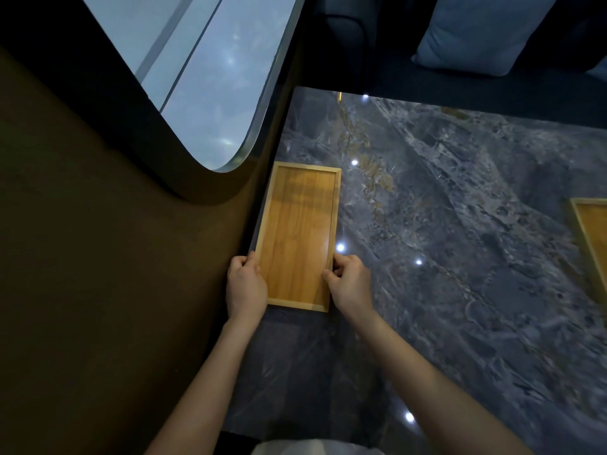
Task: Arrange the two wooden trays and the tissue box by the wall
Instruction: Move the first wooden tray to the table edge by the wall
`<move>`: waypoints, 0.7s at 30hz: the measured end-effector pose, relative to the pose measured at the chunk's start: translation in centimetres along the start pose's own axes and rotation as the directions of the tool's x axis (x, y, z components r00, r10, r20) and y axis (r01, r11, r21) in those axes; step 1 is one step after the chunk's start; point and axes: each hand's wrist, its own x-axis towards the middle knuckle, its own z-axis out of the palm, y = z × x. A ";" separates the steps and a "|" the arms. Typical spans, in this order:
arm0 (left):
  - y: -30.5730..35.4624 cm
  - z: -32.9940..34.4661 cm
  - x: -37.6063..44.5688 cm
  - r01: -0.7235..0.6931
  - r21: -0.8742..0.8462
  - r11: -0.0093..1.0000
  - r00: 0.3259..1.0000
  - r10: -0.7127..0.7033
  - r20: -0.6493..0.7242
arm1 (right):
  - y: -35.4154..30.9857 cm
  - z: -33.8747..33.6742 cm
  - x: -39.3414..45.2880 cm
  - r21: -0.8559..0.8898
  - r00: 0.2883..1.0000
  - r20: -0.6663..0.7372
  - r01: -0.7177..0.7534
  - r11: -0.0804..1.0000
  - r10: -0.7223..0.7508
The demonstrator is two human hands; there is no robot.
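I see one wooden tray lying flat on the dark marble table, its long left rim running just beside the brown wall. The left hand grips the tray's left rim near the near corner, thumb on top, wedged in the narrow gap between rim and wall. The right hand grips the right rim at about the same level, fingers curled over the edge. Both hands are closed on the tray, one on each long side, the tray's width apart.

A second wooden tray lies at the right edge of the view, well apart from the first and cut off by the frame; I can see only its left rim and part of its floor.

Above the first tray, a rounded window is set into the wall. Beyond the table's far edge stands a dark seat with a light blue cushion. Bright light reflections dot the marble between the trays. The tabletop between the two trays carries no objects that I can see.
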 end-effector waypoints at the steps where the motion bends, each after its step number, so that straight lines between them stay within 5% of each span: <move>1: 0.1 0.0 -0.2 0.001 0.001 1.000 1.000 -0.001 -0.004 | 0.0 -0.2 -0.2 0.005 1.000 0.006 0.011 1.000 -0.011; 6: 0.6 -0.7 0.1 0.019 0.035 0.999 0.998 -0.020 0.055 | -0.3 -0.6 -0.2 0.108 0.999 0.040 0.020 0.994 -0.025; 11: 1.5 -2.0 1.3 -0.001 0.251 0.968 0.964 -0.066 0.259 | -0.5 -2.1 0.0 0.164 0.981 0.192 -0.013 0.986 -0.019; 16: 5.0 -3.8 1.3 -0.025 0.450 0.893 0.886 -0.189 0.423 | -0.3 -6.3 0.6 -0.017 0.927 0.375 0.013 1.000 -0.006; 21: 12.0 -3.8 0.8 -0.193 0.471 0.861 0.906 -0.028 0.423 | 1.6 -13.7 0.1 -0.128 0.933 0.347 0.149 0.981 -0.096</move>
